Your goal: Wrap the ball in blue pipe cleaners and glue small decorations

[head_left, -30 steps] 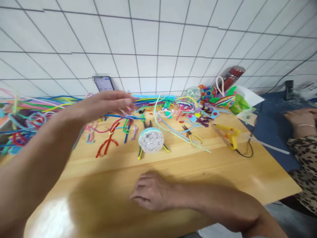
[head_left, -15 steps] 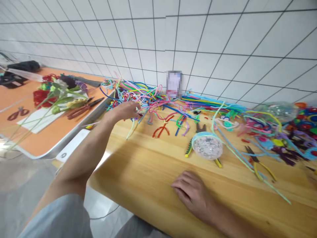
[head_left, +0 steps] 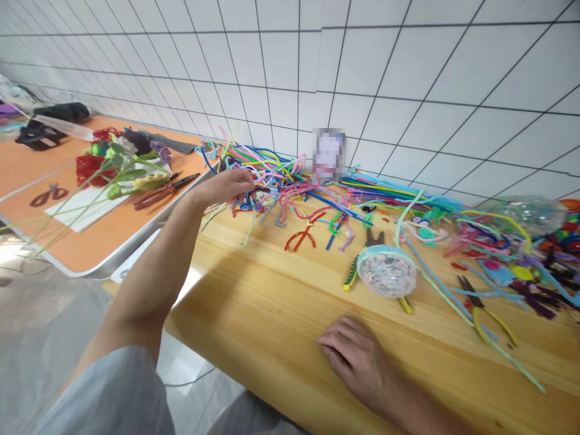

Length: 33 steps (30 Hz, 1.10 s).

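Note:
My left hand (head_left: 232, 184) reaches into the near left part of a tangled pile of pipe cleaners (head_left: 276, 172) by the wall. Its fingers are bent and drawn together, and whatever is between them is hidden. My right hand (head_left: 351, 350) rests on the wooden table (head_left: 263, 302), fingers curled together with nothing visible in them. Beyond it sits a clear dome (head_left: 386, 272) with a pale blue rim, lying over green-and-yellow-handled pliers (head_left: 350, 273). A twisted red pipe cleaner piece (head_left: 301, 237) lies between the pile and the dome.
Yellow-handled pliers (head_left: 483, 314) and a long pale green pipe cleaner (head_left: 516, 368) lie at the right. A phone (head_left: 328, 154) leans on the tiled wall. On the orange table (head_left: 86, 254) are scissors (head_left: 49, 194), pliers (head_left: 158, 194) and pipe cleaner flowers (head_left: 122, 160).
The view has shifted left, so the table things appear farther right. My left hand has turned slightly at the pile, its fingers now closer together. My right hand stays on the table.

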{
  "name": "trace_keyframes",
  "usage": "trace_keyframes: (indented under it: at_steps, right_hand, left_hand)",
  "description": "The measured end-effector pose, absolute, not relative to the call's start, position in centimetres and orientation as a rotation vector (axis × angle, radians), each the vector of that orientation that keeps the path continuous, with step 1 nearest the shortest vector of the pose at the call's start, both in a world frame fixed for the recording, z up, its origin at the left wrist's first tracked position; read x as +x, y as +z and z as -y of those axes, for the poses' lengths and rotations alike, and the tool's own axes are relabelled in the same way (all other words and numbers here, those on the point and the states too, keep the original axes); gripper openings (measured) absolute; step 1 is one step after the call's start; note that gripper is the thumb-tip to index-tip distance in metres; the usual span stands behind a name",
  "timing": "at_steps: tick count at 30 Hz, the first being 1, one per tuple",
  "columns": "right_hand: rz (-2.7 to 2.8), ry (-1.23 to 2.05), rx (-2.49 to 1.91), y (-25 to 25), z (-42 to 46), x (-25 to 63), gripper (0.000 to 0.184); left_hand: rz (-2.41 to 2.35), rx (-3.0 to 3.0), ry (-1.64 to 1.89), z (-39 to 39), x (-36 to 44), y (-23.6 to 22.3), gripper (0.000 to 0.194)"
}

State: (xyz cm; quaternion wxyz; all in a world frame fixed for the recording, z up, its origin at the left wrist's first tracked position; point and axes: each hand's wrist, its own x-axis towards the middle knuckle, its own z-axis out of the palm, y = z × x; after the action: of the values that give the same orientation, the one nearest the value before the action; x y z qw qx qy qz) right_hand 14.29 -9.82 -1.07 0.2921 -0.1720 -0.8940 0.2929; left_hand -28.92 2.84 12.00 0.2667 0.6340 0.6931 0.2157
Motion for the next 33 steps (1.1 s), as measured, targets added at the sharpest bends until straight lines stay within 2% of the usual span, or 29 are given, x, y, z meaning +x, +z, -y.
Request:
trace_keyframes:
  at_steps: [4,7,13,17,20,21,24,25,29,33]
  right_hand:
    - [2.383,0.792,-0.468,-1.0,9.8,14.3,0.014]
    - [2.341,0.831,-0.476,-0.1,9.8,14.5,0.018]
    - [2.182,0.939,-0.706,5.2,8.2,14.0,0.025]
    - [2.028,1.123,-0.917,8.4,5.2,10.1,0.046]
    - [1.884,1.204,-0.946,8.8,2.1,5.7,0.058]
    - [1.849,1.212,-0.929,8.6,1.2,4.3,0.054]
    - [1.818,1.226,-0.923,7.6,-1.1,1.2,0.029]
    - [1.813,1.242,-0.931,7.3,-1.5,0.7,0.026]
    - [1.767,1.24,-0.955,6.9,-1.5,0.7,0.036]
    - [1.797,1.134,-0.976,7.6,-0.5,2.1,0.041]
  left_hand:
    - [-1.653,1.621,1.051,-2.2,-26.9,14.8,0.021]
    - [-1.52,1.584,1.151,-1.7,-24.1,16.9,0.021]
    - [-1.316,1.599,1.058,-1.4,-19.6,18.3,0.014]
    - [-1.146,1.581,0.967,-1.5,-17.9,17.0,0.017]
    - [-1.013,1.556,0.933,-1.5,-16.9,15.6,0.021]
    - [-0.98,1.546,0.93,-1.5,-16.7,15.2,0.021]
    - [-0.924,1.522,0.935,-1.3,-16.4,14.0,0.023]
    - [-0.92,1.515,0.946,-1.3,-16.5,13.7,0.024]
    - [-0.996,1.546,0.948,-0.9,-17.6,12.6,0.023]
    - [-1.064,1.822,0.617,-0.8,-19.3,11.7,0.029]
